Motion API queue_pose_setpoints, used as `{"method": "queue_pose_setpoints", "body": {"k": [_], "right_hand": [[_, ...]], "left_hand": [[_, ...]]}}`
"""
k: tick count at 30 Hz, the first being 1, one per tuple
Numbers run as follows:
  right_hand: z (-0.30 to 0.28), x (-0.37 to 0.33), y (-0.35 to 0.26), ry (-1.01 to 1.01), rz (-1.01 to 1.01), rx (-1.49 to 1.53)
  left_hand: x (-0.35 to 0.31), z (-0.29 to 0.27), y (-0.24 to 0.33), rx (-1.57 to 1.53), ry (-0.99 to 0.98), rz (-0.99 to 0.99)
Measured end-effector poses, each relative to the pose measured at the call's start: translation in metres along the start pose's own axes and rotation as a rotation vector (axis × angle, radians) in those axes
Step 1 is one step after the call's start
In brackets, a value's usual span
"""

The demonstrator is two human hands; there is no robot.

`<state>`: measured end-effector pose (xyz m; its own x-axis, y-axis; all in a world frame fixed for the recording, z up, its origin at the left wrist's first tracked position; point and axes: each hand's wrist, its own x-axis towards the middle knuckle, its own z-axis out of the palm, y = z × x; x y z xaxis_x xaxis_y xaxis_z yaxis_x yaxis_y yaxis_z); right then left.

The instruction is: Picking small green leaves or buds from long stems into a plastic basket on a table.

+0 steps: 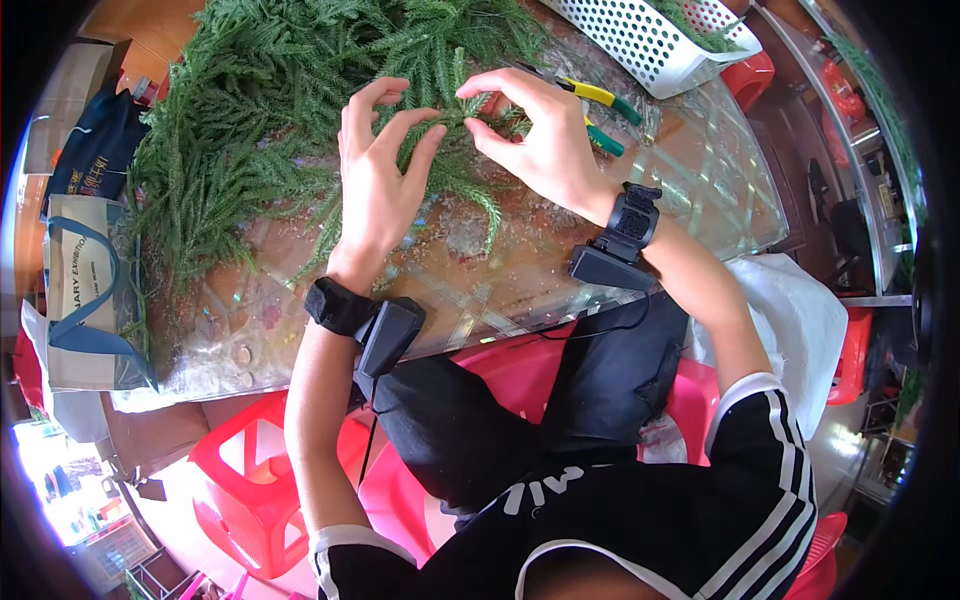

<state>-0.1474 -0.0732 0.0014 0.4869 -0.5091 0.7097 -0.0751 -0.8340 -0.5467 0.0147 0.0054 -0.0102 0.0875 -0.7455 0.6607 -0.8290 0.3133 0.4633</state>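
Observation:
A green artificial pine sprig stands up between my hands above the tabletop. My left hand has its thumb and forefinger curled together at the sprig's left side, the other fingers bent and apart. From the right, my right hand closes round the sprig with thumb and forefinger, and small green leaves show between them. The exact grip points are partly hidden by foliage. A large heap of similar green branches lies beyond and left of my hands. Beside my right hand lie pliers with yellow and green handles.
The table has a clear, glittery cover. A white perforated basket with greenery stands at the far right. At the left edge are a beige and blue bag and a dark cloth pouch. A red stool stands below left.

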Motion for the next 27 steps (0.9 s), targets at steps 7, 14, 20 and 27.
{"method": "queue_pose_setpoints", "body": {"k": [7, 14, 20, 27], "right_hand": [[0.001, -0.001, 0.004, -0.105, -0.067, 0.055], [0.002, -0.002, 0.019, -0.122, -0.147, -0.076], [0.002, 0.0, 0.014, -0.108, -0.189, -0.127], [-0.002, 0.002, 0.014, -0.16, -0.283, -0.239]], "left_hand": [[0.002, -0.001, 0.004, 0.082, 0.016, 0.072], [-0.001, -0.002, -0.004, 0.102, -0.059, 0.09], [-0.002, 0.002, -0.002, -0.002, -0.056, 0.017], [-0.002, 0.0, 0.005, -0.042, -0.08, -0.023]]}}
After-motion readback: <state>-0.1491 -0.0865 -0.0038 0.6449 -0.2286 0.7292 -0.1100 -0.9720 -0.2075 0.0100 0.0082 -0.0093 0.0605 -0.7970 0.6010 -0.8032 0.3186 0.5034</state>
